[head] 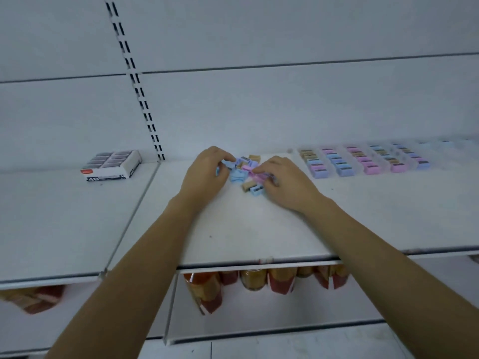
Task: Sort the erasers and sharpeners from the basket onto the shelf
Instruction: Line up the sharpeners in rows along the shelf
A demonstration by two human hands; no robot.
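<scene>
The work surface is a white metal shelf [259, 229] made of two boards that meet at a seam left of centre. Behind it stands a plain white back panel [259, 104], crossed by a slotted upright [141, 92] that runs down to the rear edge of the shelf. A lower shelf shows beneath the front lip and carries a row of jars [259, 279] with red and amber labels; their detail is blurred. On the left board, near the back, sits a box of erasers [111, 165] with its top open and the erasers packed in rows, well apart from both hands. On the right board, near the back, the sorted sharpeners [363, 160] stand in several parallel rows in purple, blue, pink and tan. Between the box and these rows lies a loose pile of sharpeners [242, 168] in the same colours, resting on the shelf just in front of the back panel. Both hands reach over the front lip to this pile. The left hand [204, 172] is at the pile's left edge, its fingers [223, 158] curled and closed on a blue sharpener [229, 164]. The right hand [282, 182] is at the pile's right edge, its fingers [261, 168] curled with the tips pressed together on a pink sharpener [252, 170]. A tan and a blue piece lie loose just below the right fingertips. The two hands are near each other but do not touch - the pile lies between them.
</scene>
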